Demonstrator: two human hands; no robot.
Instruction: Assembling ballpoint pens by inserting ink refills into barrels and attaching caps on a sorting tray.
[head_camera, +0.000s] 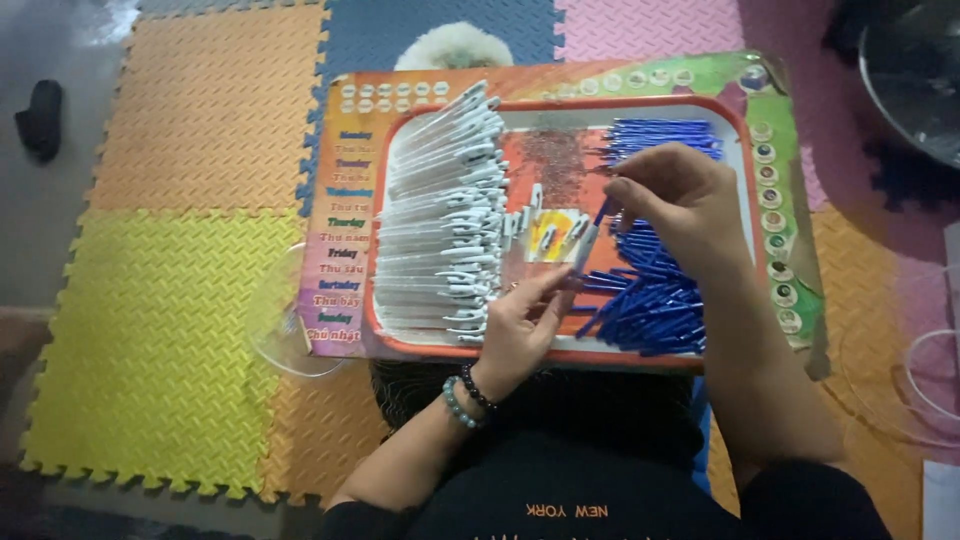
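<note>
Over a lap, seen from the head camera, a colourful board (340, 150) with a raised orange rim lies on the person's knees. Both hands meet near its middle on one pen (588, 243), a slim white barrel with a blue end, held tilted. The left hand (518, 325), with two bead bracelets at the wrist, has its fingers closed round the pen's lower white end. The right hand (680, 195) pinches the upper blue end between thumb and forefinger. On the left of the board a long row of white pen barrels (440, 215) lies side by side. On the right a loose heap of blue pen parts (655, 300) spreads from far to near. A clear plastic bowl (280, 330) sits just beside the board's left near corner, on foam floor mats (170, 300) of yellow, orange and pink.
</note>
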